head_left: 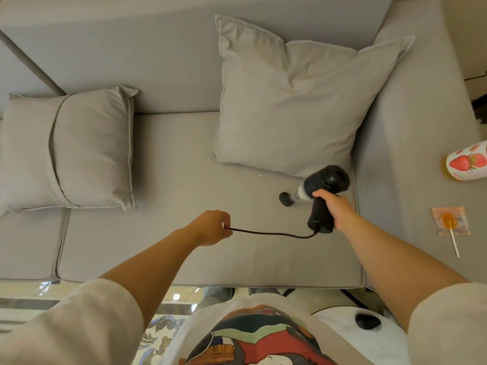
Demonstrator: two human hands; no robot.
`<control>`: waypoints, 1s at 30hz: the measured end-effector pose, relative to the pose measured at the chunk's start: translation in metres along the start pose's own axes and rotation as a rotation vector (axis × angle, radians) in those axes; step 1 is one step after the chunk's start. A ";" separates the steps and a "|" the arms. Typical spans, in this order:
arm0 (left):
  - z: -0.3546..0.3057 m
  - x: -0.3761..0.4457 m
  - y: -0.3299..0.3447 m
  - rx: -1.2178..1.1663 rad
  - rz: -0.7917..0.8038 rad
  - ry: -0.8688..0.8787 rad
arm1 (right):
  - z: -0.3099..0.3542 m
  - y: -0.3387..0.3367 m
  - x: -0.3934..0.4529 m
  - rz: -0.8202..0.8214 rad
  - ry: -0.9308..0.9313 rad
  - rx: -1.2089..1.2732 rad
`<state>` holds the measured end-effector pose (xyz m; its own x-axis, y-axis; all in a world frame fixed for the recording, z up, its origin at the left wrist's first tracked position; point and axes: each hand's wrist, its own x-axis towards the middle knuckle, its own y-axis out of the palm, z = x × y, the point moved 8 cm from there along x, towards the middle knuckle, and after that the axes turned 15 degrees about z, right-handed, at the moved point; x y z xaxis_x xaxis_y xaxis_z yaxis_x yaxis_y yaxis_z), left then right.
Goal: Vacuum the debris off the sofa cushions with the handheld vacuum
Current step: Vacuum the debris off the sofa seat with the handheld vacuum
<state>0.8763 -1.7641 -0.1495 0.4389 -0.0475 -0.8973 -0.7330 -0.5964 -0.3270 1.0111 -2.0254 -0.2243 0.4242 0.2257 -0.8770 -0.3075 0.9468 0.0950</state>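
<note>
My right hand [332, 205] grips the handle of a black handheld vacuum [326, 181], whose nozzle [286, 198] points left and down onto the grey seat cushion [184, 254]. A thin black cord [271, 233] runs from the handle's base leftward to my left hand [210, 227], which pinches its end just above the cushion. One tiny white speck of debris [260, 175] lies on the cushion near the front edge of the large pillow.
A large grey pillow [295, 101] leans against the sofa back just behind the vacuum. A smaller grey pillow [79, 148] sits at the left. On the right armrest [411, 180] lie a strawberry-print cup [467, 162] and a wrapped orange lollipop [449, 222].
</note>
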 end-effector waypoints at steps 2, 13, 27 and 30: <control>0.003 -0.001 0.001 -0.010 0.002 -0.010 | 0.000 0.012 0.001 0.037 -0.029 -0.088; 0.051 -0.025 -0.004 -0.174 -0.091 -0.065 | 0.050 0.085 0.023 0.158 -0.036 -0.228; 0.054 -0.026 -0.005 -0.283 -0.046 -0.066 | 0.060 0.132 0.013 0.266 -0.034 -0.299; 0.018 -0.019 -0.024 -0.374 -0.048 0.003 | 0.067 0.148 -0.008 0.391 -0.064 -0.218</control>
<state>0.8758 -1.7345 -0.1304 0.4701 -0.0148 -0.8825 -0.4714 -0.8495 -0.2369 1.0197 -1.8718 -0.1715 0.2903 0.5769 -0.7635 -0.6245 0.7187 0.3056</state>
